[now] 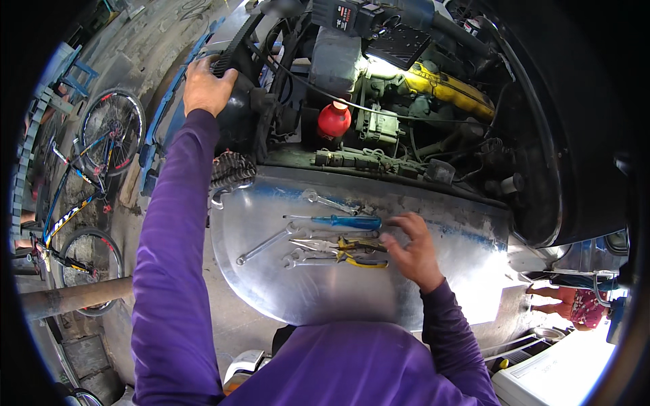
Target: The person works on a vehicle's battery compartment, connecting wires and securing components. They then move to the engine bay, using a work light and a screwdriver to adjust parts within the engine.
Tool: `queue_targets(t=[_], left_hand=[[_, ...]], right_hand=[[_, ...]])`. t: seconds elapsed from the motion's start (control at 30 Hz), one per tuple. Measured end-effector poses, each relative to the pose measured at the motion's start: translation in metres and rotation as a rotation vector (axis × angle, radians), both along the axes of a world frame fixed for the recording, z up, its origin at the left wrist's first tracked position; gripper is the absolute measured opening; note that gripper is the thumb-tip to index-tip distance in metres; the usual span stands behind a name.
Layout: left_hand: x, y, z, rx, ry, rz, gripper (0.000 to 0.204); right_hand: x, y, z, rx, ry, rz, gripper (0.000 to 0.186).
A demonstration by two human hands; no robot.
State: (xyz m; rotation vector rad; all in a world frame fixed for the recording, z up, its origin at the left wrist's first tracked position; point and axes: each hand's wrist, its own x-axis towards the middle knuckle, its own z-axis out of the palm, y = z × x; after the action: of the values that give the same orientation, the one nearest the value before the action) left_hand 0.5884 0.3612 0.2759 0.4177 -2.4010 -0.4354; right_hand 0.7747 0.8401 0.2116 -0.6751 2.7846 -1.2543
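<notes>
My right hand [412, 252] hovers over or lightly touches the right ends of the tools on the bare metal fender [325, 298]; its fingers are bent and apart, and no tool shows in them. Closest to it lie a blue-handled screwdriver [355, 222] and pliers [359, 245] with yellow and black grips. Several wrenches lie around these, among them a long wrench [264, 245] slanting left and a short wrench [328, 201] on the far side. My left hand [208, 86] rests on the vehicle's dark front end, thumb spread, beside a black ribbed strip [237, 44]; its fingertips are partly hidden.
Beyond the fender is the open engine bay, with a red round container [334, 120], a yellow engine cover [450, 91] and a black battery-like pack [338, 15]. A patterned glove or cloth [232, 169] lies at left. Bicycle [84, 183] at far left; a person [575, 306] at right.
</notes>
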Motion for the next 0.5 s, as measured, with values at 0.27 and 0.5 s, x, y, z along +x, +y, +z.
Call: queue_targets(t=[0.27, 0.5], left_hand=[[0.007, 0.001, -0.002, 0.010, 0.047, 0.020, 0.057], [0.007, 0.001, 0.000, 0.099, 0.012, 0.017, 0.060]], right_hand=[[-0.014, -0.058, 0.004, 0.373, 0.091, 0.173, 0.035], [-0.016, -0.040, 0.031, 0.578, 0.138, 0.156, 0.034]])
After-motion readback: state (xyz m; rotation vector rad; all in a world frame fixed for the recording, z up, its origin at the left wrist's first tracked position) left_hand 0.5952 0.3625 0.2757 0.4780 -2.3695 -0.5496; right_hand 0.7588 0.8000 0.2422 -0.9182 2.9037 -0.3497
